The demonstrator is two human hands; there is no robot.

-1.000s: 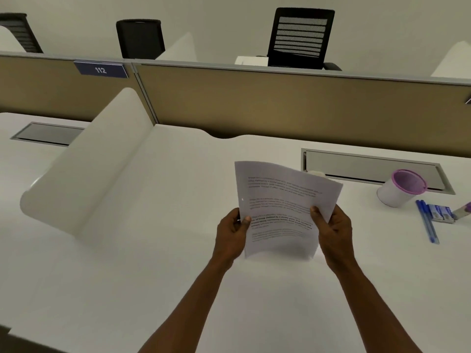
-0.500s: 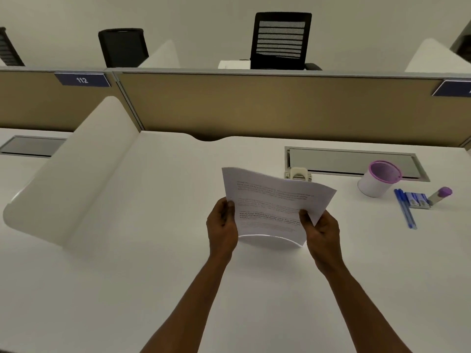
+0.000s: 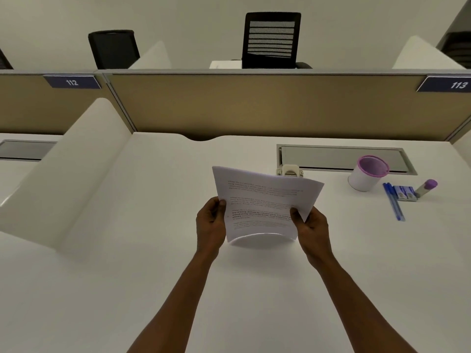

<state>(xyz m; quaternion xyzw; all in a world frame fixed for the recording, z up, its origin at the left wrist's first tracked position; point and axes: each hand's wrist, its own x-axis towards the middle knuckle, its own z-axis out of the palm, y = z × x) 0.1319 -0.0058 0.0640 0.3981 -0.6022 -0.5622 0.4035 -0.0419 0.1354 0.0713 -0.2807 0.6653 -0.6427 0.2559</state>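
Note:
A thin stack of printed white paper sheets (image 3: 262, 202) stands nearly upright over the white desk (image 3: 153, 250), its bottom edge bowed just above the surface. My left hand (image 3: 210, 222) grips the stack's left edge, thumb on the front. My right hand (image 3: 312, 224) grips the lower right edge the same way. Behind the paper's top edge a small cream stapler (image 3: 290, 171) pokes out, partly hidden.
A white cup with a purple rim (image 3: 367, 173) stands to the right, with blue pens (image 3: 393, 202), a small blue box (image 3: 405, 192) and a purple-capped tube (image 3: 427, 187) beside it. A grey cable tray (image 3: 344, 156) runs along the tan partition (image 3: 254, 105). A white curved divider (image 3: 68, 171) rises at left.
The paper has been lowered and held further from me, closer to the desk, and the stapler behind it has come into sight. Both hands keep their grip.

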